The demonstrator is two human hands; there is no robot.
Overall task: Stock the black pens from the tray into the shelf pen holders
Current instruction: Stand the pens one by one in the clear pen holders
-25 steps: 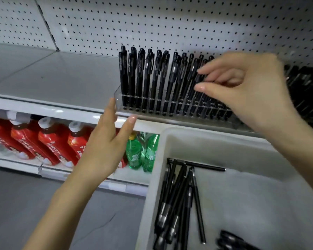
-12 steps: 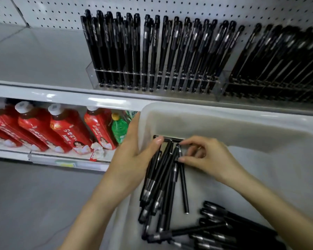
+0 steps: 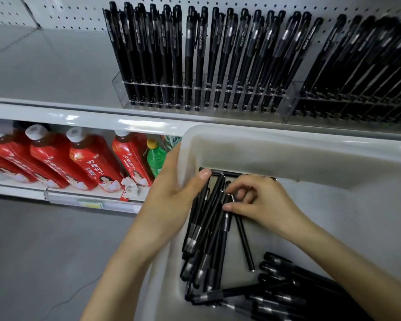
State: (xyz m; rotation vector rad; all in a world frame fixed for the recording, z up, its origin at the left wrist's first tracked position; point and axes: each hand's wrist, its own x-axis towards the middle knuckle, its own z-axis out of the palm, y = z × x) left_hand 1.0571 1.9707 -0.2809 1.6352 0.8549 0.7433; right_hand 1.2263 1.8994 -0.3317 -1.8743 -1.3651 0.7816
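Observation:
A pale plastic tray sits below the shelf edge and holds several loose black pens, with another heap of pens at its lower right. My left hand grips the tray's left wall, thumb inside beside the pens and fingers outside. My right hand is in the tray, its thumb and curled fingers pinching the top end of a black pen in the pile. On the shelf, a clear pen holder stands packed with upright black pens. A second full holder stands to its right.
A white pegboard backs the grey shelf, whose left part is bare. The lower shelf carries red juice bottles and a green bottle. Grey floor lies at the lower left.
My right hand dropped from the shelf holder into the tray and closed on a pen. My left hand left the shelf edge and took the tray's wall. The view tilted down.

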